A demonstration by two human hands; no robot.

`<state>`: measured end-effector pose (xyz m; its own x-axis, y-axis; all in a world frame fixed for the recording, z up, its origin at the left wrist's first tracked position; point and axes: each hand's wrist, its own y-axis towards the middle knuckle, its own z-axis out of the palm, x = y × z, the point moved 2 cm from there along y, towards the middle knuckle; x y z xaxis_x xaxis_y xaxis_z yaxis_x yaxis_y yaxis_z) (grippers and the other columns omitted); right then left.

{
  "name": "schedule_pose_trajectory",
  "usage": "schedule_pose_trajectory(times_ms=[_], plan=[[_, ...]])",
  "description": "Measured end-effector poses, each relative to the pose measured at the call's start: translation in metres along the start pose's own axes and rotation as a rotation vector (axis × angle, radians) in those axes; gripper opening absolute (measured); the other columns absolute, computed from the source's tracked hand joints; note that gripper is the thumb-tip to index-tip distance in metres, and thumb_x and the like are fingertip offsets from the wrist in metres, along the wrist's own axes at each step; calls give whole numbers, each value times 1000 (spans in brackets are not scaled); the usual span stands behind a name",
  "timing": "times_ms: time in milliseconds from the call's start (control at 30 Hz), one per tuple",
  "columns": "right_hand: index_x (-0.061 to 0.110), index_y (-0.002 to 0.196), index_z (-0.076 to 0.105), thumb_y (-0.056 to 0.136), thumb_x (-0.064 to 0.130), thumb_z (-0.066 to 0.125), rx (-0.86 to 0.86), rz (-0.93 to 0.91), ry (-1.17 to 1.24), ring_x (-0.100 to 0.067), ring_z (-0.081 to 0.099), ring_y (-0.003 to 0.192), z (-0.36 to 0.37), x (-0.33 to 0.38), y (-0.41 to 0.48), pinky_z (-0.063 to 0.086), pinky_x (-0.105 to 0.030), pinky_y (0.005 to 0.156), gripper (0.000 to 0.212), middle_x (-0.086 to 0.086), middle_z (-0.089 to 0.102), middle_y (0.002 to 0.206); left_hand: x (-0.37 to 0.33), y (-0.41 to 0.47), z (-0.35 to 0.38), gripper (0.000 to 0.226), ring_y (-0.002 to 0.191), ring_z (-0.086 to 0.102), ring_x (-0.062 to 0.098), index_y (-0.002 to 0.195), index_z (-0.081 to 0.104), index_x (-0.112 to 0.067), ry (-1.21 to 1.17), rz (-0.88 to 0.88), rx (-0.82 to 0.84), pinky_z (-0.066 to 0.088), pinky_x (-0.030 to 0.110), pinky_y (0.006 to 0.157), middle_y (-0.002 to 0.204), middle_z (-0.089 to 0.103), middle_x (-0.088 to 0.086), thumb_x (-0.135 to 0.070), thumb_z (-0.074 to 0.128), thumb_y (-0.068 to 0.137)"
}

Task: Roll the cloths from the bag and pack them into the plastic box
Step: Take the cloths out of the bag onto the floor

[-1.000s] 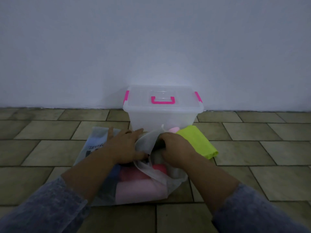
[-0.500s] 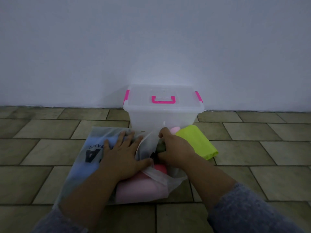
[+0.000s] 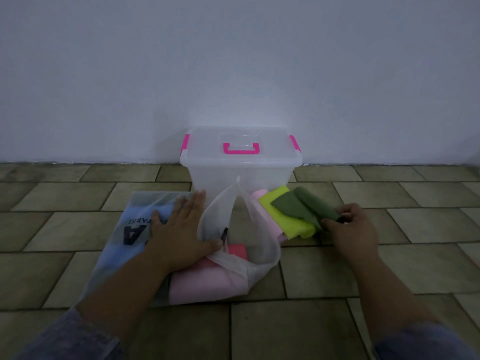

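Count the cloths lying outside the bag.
3: a green cloth, pinched by the right hand, lies on a yellow cloth, which lies on a pink cloth, right of the bag. More may be hidden underneath.

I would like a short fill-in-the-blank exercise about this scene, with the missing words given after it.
The right hand pinches a dark ____ cloth.
The left hand presses flat on the ____.
The plastic box has a ____ handle.
Missing words: green; bag; pink.
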<state>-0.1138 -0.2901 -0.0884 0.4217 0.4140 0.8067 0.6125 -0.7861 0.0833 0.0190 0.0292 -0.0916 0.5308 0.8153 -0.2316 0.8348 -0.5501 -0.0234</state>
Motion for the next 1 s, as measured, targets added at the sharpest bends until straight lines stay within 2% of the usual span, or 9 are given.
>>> schedule_pose_trajectory(times_ms=[100, 200, 267, 367, 500, 567, 633, 800, 1000], plan=[[19, 99, 58, 76, 27, 73, 85, -39, -138, -24, 58, 85, 8, 9, -7, 42, -30, 67, 29, -5, 59, 96, -12, -11, -4, 87, 140, -23, 8, 130, -36, -44, -40, 157, -31, -9, 62, 110, 145, -32, -23, -58, 39, 89], [17, 104, 63, 71, 21, 75, -48, -322, -167, -22, 55, 89, 12, 36, -34, 42, -30, 74, 35, -3, 57, 100, -21, -24, 2, 76, 140, -23, 6, 135, -27, -46, 25, 258, 61, -15, 56, 109, 144, -33, -27, -72, 20, 81], [23, 96, 67, 72, 20, 74, 163, -448, -90, -12, 57, 80, 25, 58, -59, 41, -25, 70, 25, 6, 59, 91, -20, -31, 7, 97, 137, -28, 5, 131, -36, -45, 82, 259, 151, -22, 53, 105, 142, -39, -27, -88, 20, 65], [30, 99, 68, 75, 31, 68, 610, -459, -136, -5, 54, 75, 50, 79, -89, 43, -23, 69, 24, 9, 61, 89, -17, -34, 10, 112, 136, -27, 5, 125, -44, -45, 123, 218, 185, -25, 48, 102, 142, -41, -24, -92, 30, 55], [22, 122, 59, 87, 24, 56, 801, -524, -389, -21, 57, 107, 71, 101, -92, 43, -26, 85, 35, -5, 63, 120, -22, -37, 13, 116, 134, -32, 5, 123, -45, -45, 87, 195, 121, -23, 49, 106, 139, -43, -22, -90, 36, 54], [12, 123, 58, 87, 23, 54, 919, -497, -467, -28, 56, 110, 77, 107, -89, 45, -32, 90, 37, -12, 61, 122, -23, -40, 14, 118, 133, -37, 6, 125, -45, -43, 86, 191, 88, -21, 49, 108, 141, -43, -20, -92, 35, 53], [10, 116, 61, 84, 26, 57, 1002, -462, -528, -28, 58, 104, 79, 110, -88, 47, -33, 84, 36, -13, 63, 116, -23, -42, 15, 121, 130, -42, 4, 126, -45, -41, 79, 187, 65, -20, 48, 109, 140, -46, -19, -93, 35, 52], [22, 96, 55, 79, 30, 63, 944, -421, -389, -16, 54, 83, 73, 104, -90, 37, -22, 56, 20, -1, 60, 93, -24, -43, 14, 127, 132, -40, 6, 132, -42, -37, 65, 187, 29, -16, 50, 112, 142, -46, -17, -94, 36, 50], [32, 87, 60, 73, 11, 66, 643, -323, 39, -13, 59, 67, 25, 82, -72, 50, -27, 58, 26, -2, 66, 83, -22, -42, 14, 127, 132, -40, 6, 135, -40, -31, 81, 180, 34, -15, 50, 113, 142, -46, -14, -95, 32, 52]])
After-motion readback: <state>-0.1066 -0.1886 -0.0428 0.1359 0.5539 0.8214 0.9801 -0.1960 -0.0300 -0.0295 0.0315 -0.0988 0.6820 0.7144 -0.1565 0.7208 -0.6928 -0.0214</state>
